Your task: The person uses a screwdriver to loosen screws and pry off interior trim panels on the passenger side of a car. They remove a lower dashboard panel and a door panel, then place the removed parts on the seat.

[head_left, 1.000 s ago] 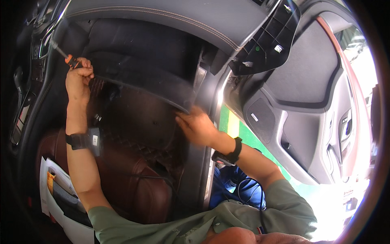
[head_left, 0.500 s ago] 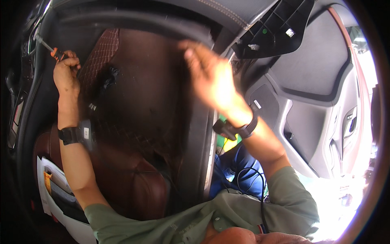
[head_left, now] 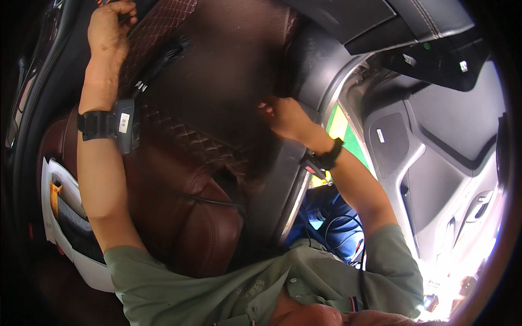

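The far-right black panel [head_left: 437, 71] looks already unclipped; the left hand [head_left: 111, 28] grips an orange handle [head_left: 102, 1], but the right hand's [head_left: 289, 117] hold I cannot tell.

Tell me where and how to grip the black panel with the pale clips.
Probably pinch the black panel by its lower edge, coming from the person's side with the right hand: that edge looks free, while pale clips stud the face.

brown seat [head_left: 209, 239], white papers [head_left: 93, 273], open grey door [head_left: 435, 198]
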`<control>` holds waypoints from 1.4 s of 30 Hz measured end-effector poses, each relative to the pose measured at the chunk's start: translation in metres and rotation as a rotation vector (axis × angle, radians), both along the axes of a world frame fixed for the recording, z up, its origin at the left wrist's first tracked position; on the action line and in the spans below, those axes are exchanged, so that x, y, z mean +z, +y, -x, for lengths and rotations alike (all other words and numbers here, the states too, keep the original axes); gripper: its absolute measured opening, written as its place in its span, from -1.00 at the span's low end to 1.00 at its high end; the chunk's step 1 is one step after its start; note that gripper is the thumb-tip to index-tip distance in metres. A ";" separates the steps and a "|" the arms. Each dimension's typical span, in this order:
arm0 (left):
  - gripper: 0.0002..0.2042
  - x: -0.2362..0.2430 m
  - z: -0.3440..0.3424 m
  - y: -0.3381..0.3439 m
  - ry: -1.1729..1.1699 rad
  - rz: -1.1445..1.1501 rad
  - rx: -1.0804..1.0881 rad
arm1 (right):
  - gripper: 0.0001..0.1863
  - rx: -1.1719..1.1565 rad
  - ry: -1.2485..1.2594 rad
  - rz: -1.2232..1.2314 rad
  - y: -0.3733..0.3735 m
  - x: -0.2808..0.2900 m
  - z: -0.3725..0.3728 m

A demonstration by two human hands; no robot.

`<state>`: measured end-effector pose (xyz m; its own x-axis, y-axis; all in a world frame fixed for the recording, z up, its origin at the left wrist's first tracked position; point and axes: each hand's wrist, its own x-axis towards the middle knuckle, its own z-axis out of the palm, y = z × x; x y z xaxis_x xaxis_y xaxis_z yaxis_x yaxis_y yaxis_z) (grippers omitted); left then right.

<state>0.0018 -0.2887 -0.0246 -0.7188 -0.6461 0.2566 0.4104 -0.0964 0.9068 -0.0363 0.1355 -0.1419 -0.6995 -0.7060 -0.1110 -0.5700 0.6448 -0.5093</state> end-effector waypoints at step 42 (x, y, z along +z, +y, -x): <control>-0.67 -0.020 -0.028 0.340 -0.872 1.077 -0.428 | -0.75 -0.310 -0.802 1.238 0.195 0.050 0.029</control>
